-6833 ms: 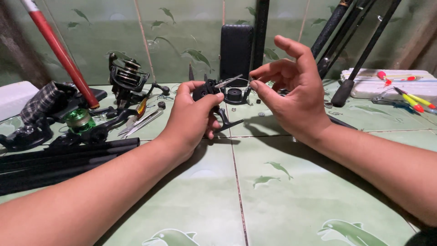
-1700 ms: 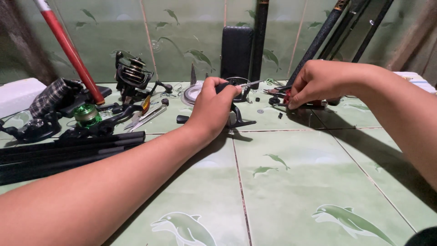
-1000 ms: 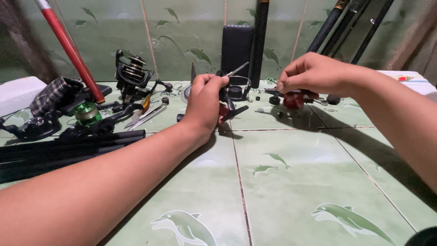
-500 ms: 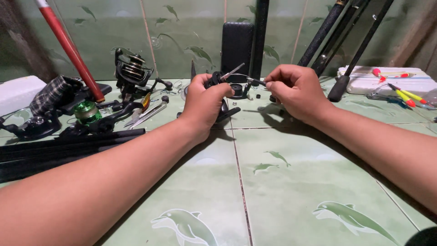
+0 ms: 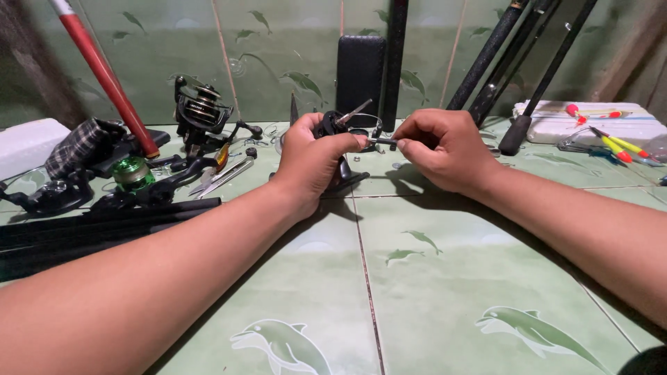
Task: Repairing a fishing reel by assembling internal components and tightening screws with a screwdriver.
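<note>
My left hand grips a black fishing reel body held just above the green tiled floor. A thin metal shaft sticks up from the reel. My right hand pinches a small dark part at the reel's right side, thumb and forefinger closed on it. Both hands meet at the middle of the view, forearms reaching in from the lower corners.
Another black spinning reel and a green spool lie at the left with pliers and dark rod sections. A red rod leans left. Black rods lean right. A white foam tray holds floats.
My right hand reached out to the parts on the floor at the right, then came back to the reel with a small part. The left hand kept hold of the reel.
</note>
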